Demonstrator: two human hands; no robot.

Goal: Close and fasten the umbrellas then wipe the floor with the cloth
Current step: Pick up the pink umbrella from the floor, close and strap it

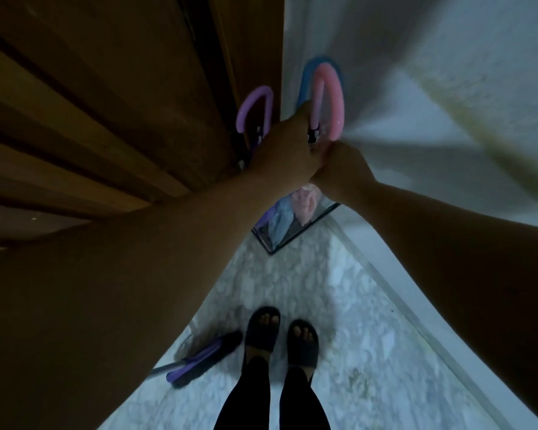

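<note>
Three folded umbrellas stand in a clear stand (305, 226) in the corner. The pink umbrella's hooked handle (326, 97) rises in front of a blue handle (306, 79); a purple handle (255, 107) is to their left by the door. My left hand (284, 147) grips the pink umbrella just under its handle. My right hand (339, 169) is closed on the same umbrella a little lower, touching the left hand. The umbrella's strap is hidden by my hands. A purple and black mop-like tool (204, 358) lies on the floor left of my feet. No cloth shows.
A wooden door (106, 103) fills the left side and a white wall (432, 88) the right. The marble floor (339, 305) narrows toward the corner. My feet in dark slippers (281, 339) stand behind the stand.
</note>
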